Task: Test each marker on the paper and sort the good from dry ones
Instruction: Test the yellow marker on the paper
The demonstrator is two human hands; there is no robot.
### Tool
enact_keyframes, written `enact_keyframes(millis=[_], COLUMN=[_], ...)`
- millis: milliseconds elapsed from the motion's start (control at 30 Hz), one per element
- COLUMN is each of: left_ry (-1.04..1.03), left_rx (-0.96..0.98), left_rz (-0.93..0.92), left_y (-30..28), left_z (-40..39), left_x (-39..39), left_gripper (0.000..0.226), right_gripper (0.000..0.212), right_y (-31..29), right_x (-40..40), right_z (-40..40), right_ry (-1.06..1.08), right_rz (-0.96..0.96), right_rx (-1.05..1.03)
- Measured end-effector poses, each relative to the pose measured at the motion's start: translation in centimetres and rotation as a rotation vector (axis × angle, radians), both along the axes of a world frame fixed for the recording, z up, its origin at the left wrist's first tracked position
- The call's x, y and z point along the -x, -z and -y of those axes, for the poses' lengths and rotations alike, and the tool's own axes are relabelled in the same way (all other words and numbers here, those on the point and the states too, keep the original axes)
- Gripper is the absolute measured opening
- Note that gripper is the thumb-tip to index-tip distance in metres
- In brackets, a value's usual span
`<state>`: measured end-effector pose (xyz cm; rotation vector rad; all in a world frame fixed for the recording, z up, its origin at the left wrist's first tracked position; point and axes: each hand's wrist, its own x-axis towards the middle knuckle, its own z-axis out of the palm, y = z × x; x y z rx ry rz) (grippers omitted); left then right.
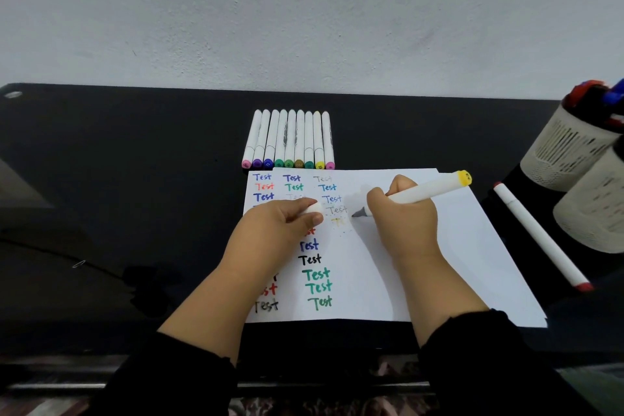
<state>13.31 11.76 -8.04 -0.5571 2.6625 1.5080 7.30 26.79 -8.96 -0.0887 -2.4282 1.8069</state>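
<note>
Black sleeves (175, 378) nearest; beyond them the test paper (439, 263) on the black desk (118, 179). The right hand (401, 226) grips the yellow-capped marker (422, 194), tip at a faint yellow "Te". The left hand (280, 226) pinches its white cap (312, 208). Testing is underway; next, judge the ink, recap and sort it, perhaps with the nine-marker row (290, 140).

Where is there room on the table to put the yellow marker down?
The black table is bare left of the paper and the marker row. The paper's right half, between the right hand and the red marker, is blank too. It is crowded at the far right by the holders, and under the left hand where the words are.
</note>
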Motion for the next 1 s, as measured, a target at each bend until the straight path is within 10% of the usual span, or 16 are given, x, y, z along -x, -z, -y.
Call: enact_keyframes(millis=[467,1000], left_ry=[0.053,0.115], left_rx=[-0.078,-0.174], left_rz=[0.002,-0.045], left_y=[-0.2,-0.8], left_z=[0.3,-0.7], left_x=[-0.3,-0.6], left_gripper=[0.029,0.028], right_gripper=[0.046,0.034], right_y=[-1.2,-1.5], right_x=[0.2,-1.1], right_z=[-1.6,0.0], right_ry=[-0.028,-0.386], right_rz=[0.111,0.180], right_rx=[0.429,0.359])
